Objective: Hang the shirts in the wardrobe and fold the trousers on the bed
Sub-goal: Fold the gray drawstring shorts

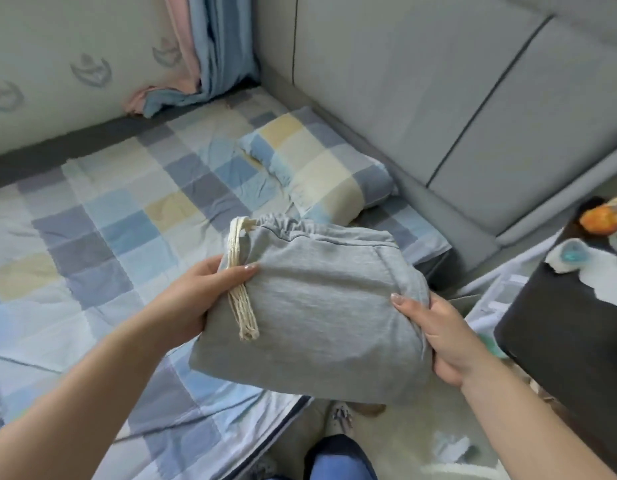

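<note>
Grey trousers (321,306), folded into a compact bundle with a cream drawstring (243,299) lying across the top, are held in the air above the bed's near edge. My left hand (193,299) grips the bundle's left side, thumb on top by the drawstring. At the right side my right hand (445,337) holds the bundle with the thumb over the fabric. The bed (92,216) has a checked blue, grey and yellow sheet.
A checked pillow (321,161) lies at the bed's head against a grey padded headboard (421,88). Pink and blue curtains (210,53) hang in the far corner. A dark bedside table (570,320) with small items stands at right. My legs and slippers show below.
</note>
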